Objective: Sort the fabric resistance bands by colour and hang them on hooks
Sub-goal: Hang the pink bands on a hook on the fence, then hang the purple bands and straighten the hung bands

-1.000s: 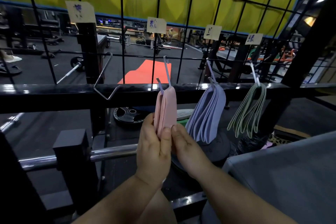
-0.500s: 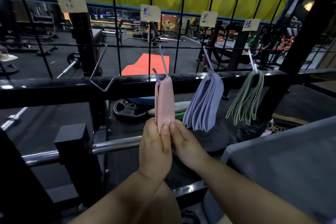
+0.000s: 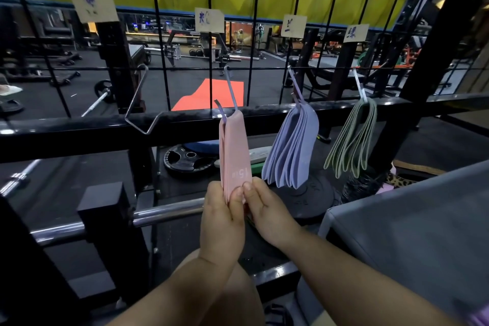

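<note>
Several pink bands (image 3: 235,148) hang from a metal hook (image 3: 229,87) on the black wire grid. My left hand (image 3: 222,217) and my right hand (image 3: 267,209) pinch their lower ends from both sides. To the right, a bunch of blue-lilac bands (image 3: 292,148) hangs on the second hook (image 3: 295,85). Farther right, thin green bands (image 3: 350,140) hang on a third hook (image 3: 359,86). The leftmost hook (image 3: 140,103) is bare. Paper labels (image 3: 209,20) are fixed to the grid above each hook.
A thick black rail (image 3: 79,135) runs across under the hooks, with a chrome bar (image 3: 164,213) lower down. Weight plates (image 3: 189,160) lie on the floor behind. A grey padded surface (image 3: 423,233) fills the lower right.
Both hands still pinch the bottom of the pink bands; the bands now hang a little straighter and the printed mark on the front one shows. The view has shifted slightly.
</note>
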Demonstrator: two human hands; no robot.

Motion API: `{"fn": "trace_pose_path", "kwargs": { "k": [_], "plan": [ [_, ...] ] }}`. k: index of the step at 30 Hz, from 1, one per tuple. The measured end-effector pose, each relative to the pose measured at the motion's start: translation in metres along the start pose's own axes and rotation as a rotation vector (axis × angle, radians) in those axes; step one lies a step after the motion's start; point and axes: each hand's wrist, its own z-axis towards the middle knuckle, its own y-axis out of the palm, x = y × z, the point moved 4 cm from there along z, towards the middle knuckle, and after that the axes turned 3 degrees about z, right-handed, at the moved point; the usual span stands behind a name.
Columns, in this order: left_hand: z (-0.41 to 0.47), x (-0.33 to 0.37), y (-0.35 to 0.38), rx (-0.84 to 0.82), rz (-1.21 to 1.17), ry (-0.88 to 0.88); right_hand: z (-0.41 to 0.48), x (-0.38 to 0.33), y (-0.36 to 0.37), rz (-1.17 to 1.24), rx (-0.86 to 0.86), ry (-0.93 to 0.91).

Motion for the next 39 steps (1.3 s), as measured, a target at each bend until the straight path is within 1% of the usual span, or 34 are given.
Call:
{"fn": "trace_pose_path", "kwargs": {
  "k": [6, 9, 15, 17, 22, 25, 27, 30, 31, 35, 39],
  "plan": [
    [-0.007, -0.003, 0.000, -0.004, -0.041, -0.034, -0.007, 0.003, 0.001, 0.055, -0.008, 0.032],
    [-0.009, -0.001, 0.001, -0.004, -0.106, -0.072, -0.010, 0.009, 0.000, 0.009, -0.024, 0.065],
    [-0.020, 0.006, 0.006, -0.001, -0.270, -0.274, -0.015, 0.005, -0.006, -0.033, -0.005, 0.081],
    [-0.025, 0.008, 0.009, 0.004, -0.303, -0.315, -0.017, 0.006, -0.010, -0.055, 0.009, 0.100],
    [-0.036, -0.004, 0.025, -0.007, -0.285, -0.424, -0.029, 0.014, -0.025, -0.134, 0.068, 0.108],
    [-0.043, -0.005, 0.038, 0.011, -0.209, -0.431, -0.040, 0.021, -0.039, -0.165, 0.106, 0.139],
    [-0.047, 0.000, 0.050, -0.043, -0.189, -0.426, -0.049, 0.025, -0.053, -0.172, 0.135, 0.174],
    [-0.051, 0.010, 0.072, -0.204, -0.137, -0.409, -0.066, 0.031, -0.080, -0.168, 0.184, 0.217],
    [-0.053, 0.014, 0.080, -0.261, -0.104, -0.395, -0.072, 0.034, -0.091, -0.172, 0.213, 0.226],
    [-0.066, 0.040, 0.119, -0.454, -0.097, -0.297, -0.101, 0.048, -0.139, -0.201, 0.340, 0.269],
    [-0.085, 0.066, 0.166, -0.670, -0.048, -0.250, -0.133, 0.060, -0.189, -0.340, 0.450, 0.366]
  ]
}}
